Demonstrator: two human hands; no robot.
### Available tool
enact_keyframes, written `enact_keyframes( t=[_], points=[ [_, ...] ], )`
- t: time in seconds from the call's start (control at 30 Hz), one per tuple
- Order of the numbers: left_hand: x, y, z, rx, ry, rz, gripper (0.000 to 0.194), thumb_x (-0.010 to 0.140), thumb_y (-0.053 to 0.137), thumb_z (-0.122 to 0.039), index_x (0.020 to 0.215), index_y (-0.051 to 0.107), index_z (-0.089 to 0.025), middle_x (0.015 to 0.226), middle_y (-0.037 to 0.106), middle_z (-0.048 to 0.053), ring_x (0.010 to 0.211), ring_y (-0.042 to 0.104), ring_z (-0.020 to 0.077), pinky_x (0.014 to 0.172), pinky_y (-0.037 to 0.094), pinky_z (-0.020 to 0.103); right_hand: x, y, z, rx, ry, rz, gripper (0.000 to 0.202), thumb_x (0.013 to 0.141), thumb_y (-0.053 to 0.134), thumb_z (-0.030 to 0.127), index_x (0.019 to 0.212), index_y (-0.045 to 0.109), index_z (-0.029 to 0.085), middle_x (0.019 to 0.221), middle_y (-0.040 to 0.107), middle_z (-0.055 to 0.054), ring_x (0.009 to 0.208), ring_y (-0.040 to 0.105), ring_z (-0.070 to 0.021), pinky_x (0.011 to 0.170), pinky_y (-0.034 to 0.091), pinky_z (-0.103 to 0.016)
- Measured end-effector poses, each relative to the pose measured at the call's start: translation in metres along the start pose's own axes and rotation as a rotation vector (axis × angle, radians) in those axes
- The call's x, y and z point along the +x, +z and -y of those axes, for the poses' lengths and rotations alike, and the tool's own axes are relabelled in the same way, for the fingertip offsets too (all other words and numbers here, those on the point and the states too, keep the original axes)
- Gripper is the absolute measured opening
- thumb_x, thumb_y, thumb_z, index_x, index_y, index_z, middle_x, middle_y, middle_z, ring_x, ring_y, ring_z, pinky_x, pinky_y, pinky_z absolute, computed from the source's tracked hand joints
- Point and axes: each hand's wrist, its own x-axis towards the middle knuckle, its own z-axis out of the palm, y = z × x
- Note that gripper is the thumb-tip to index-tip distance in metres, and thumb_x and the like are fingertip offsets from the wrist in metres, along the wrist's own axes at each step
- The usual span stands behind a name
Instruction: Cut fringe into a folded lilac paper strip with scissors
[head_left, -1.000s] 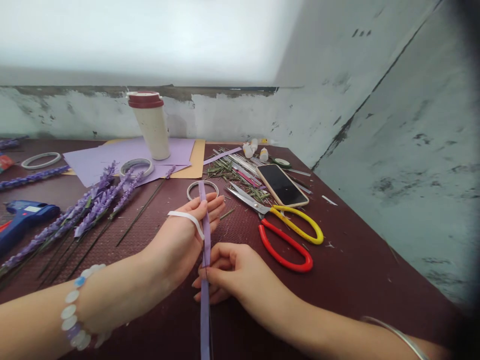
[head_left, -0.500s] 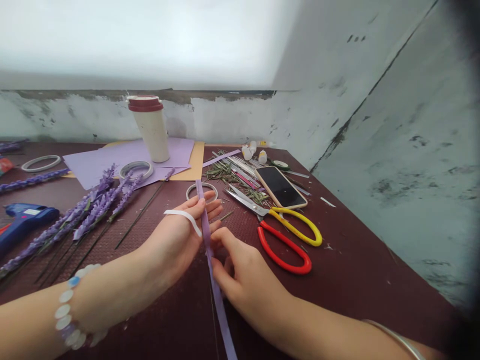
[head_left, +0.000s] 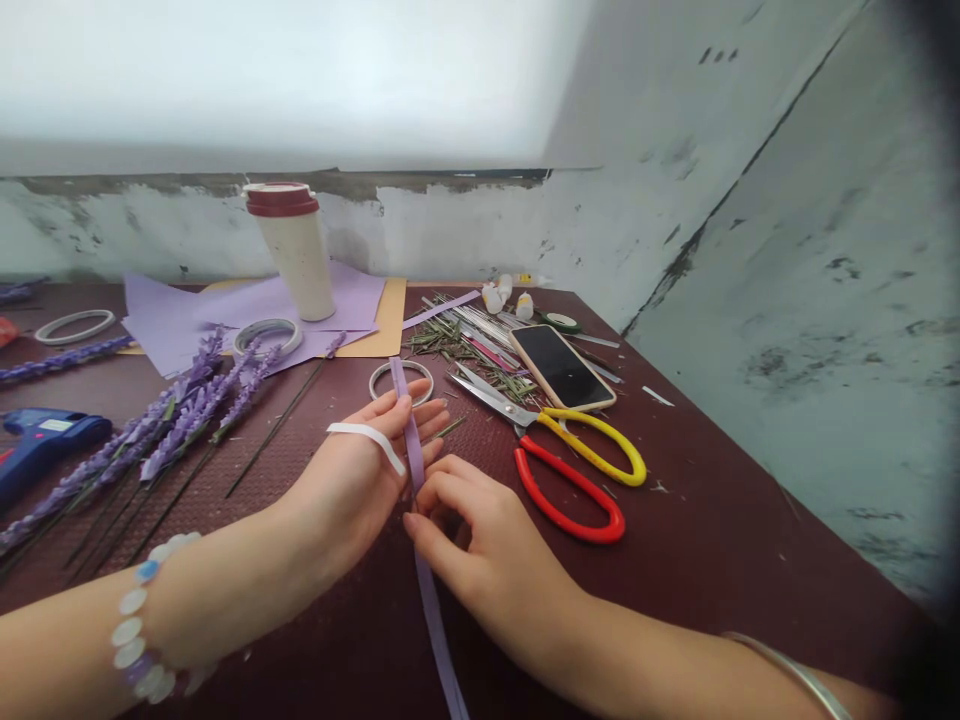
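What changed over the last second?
The lower end of the purple strip swung right. The right hand drew its fingers back rightward from behind it; its grip is unclear. The left hand still pins the strip's upper part; scissors and phone stayed put.

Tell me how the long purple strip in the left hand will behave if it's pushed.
The purple strip is probably floppy, since its lower length curves below the hands. It looks thin and narrow, so it's likely very light. Its flat, paper-like surface suggests it may crease.
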Motion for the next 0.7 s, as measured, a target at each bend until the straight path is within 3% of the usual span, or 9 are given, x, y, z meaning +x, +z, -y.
enact_keyframes(
  t=[0.3,0.4,0.5,0.57,0.7],
  points=[
    [0.003,-0.004,0.0,-0.01,0.062,0.075,0.02,0.109,0.067,-0.006,0.127,0.074,-0.012,0.101,0.091,0.013,0.087,0.089,0.0209,0.082,0.069,0.03,-0.003,-0.001,0.002,0.12,0.065,-0.01,0.025,0.104,0.061,0.025,0.08,0.053,0.027,0.078,0.055,0.003,0.074,0.052,-0.0192,0.07,0.045,-0.032],
    [0.004,-0.004,0.001,-0.013,0.09,0.094,0.015,0.111,0.065,-0.005,0.119,0.075,-0.011,0.096,0.092,0.012,0.081,0.089,0.0199,0.077,0.069,0.029,-0.004,0.0,0.0,0.128,0.046,-0.039,0.024,0.102,0.06,0.028,0.079,0.053,0.027,0.088,0.059,0.0,0.081,0.056,-0.0211,0.076,0.049,-0.033],
    [0.005,-0.006,0.003,-0.015,0.141,0.111,0.012,0.112,0.066,-0.007,0.115,0.076,-0.012,0.093,0.092,0.011,0.079,0.089,0.0192,0.076,0.07,0.028,-0.005,0.001,-0.003,0.116,-0.007,-0.122,0.02,0.1,0.061,0.031,0.081,0.058,0.026,0.11,0.062,-0.007,0.1,0.062,-0.0249,0.092,0.053,-0.038],
    [0.006,-0.008,0.004,-0.021,0.196,0.135,0.01,0.113,0.068,-0.01,0.114,0.078,-0.013,0.093,0.092,0.009,0.08,0.089,0.0194,0.076,0.071,0.029,-0.005,0.001,-0.005,0.114,-0.042,-0.164,0.016,0.099,0.061,0.031,0.084,0.061,0.026,0.115,0.063,-0.008,0.108,0.064,-0.0268,0.1,0.053,-0.041],
    [0.005,-0.011,0.007,-0.026,0.253,0.177,0.009,0.111,0.072,-0.013,0.113,0.081,-0.015,0.095,0.093,0.008,0.083,0.09,0.0194,0.077,0.072,0.028,-0.001,0.0,-0.007,0.142,-0.045,-0.152,0.007,0.094,0.065,0.03,0.088,0.063,0.027,0.105,0.065,-0.005,0.099,0.065,-0.0261,0.091,0.055,-0.04]
  ],
)
